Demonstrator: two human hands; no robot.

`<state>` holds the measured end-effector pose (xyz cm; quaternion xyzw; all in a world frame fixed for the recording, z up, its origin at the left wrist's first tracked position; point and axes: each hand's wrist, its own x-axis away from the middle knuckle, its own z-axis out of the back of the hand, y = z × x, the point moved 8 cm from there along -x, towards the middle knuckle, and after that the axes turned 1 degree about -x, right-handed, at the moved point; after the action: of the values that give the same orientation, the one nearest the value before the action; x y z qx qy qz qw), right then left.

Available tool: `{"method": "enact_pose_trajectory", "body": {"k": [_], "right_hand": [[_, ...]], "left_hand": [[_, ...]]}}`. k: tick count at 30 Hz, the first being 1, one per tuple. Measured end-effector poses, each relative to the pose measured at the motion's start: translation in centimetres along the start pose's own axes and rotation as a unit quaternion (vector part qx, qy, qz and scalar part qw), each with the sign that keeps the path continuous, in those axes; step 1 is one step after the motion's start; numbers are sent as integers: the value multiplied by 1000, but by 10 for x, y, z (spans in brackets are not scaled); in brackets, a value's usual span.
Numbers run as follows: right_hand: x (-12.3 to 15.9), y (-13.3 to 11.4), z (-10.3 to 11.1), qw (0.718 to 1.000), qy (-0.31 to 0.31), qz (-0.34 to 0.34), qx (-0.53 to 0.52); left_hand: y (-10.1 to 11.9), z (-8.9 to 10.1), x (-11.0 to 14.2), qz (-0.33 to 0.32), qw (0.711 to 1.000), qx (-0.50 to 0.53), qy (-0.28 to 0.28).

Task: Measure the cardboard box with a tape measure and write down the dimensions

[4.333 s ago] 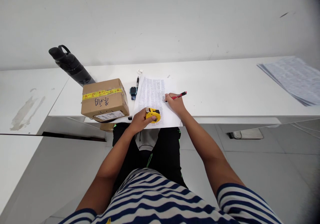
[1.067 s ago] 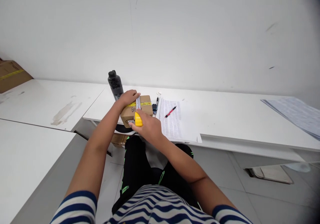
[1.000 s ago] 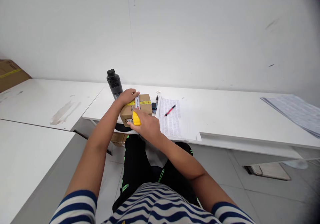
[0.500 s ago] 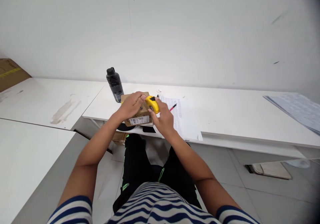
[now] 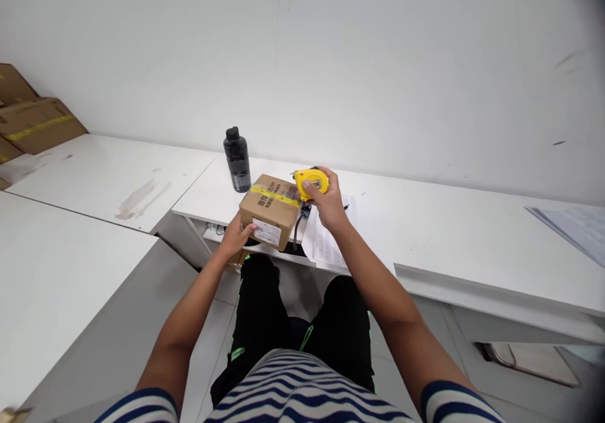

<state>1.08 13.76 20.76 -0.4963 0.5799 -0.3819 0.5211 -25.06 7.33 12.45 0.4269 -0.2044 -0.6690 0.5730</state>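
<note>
A small cardboard box (image 5: 262, 205) with yellow tape, dark print and a white label is gripped at its lower left corner by my left hand (image 5: 235, 234). The thumb lies on the label side. My right hand (image 5: 329, 203) is closed around a yellow tape measure (image 5: 309, 182), held just right of the box's upper right edge. No drawn-out blade can be made out. Below it lies a dark strap (image 5: 297, 227) at the box's right side. Printed sheets (image 5: 326, 243) lie under my right wrist, with a pen partly hidden there.
A black bottle (image 5: 237, 161) stands upright behind the box, near the wall. More papers (image 5: 571, 231) lie at the right end of the white desk (image 5: 439, 227). Larger taped cartons (image 5: 45, 123) are stacked at far left. A shelf runs under the desk's front edge.
My left hand has gone from the box's top to its lower left corner, and the box is turned and tilted. The tape measure has moved up and right in my right hand. The view has shifted.
</note>
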Motion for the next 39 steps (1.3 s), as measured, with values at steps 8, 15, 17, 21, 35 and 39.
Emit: {"method": "enact_pose_trajectory", "body": {"k": [8,15,17,21,35,39], "right_hand": [[-20,-41,-93,866,-223,202,401],[-25,-34,-117,809,-273,206,477],[-24,-35,-114,808,-273,199,483],[-16,-39,-91,811,-262,170,495],[11,-44,-18,841,-239,102,475],[14,-46,-15,841,-232,96,479]], "left_hand": [[32,3,-12,46,974,180,132],[46,-9,-25,137,954,220,154],[47,-8,-22,145,950,213,176],[51,-7,-21,144,947,213,191],[87,20,-44,17,992,-122,-15],[94,23,-46,38,976,-211,-40]]}}
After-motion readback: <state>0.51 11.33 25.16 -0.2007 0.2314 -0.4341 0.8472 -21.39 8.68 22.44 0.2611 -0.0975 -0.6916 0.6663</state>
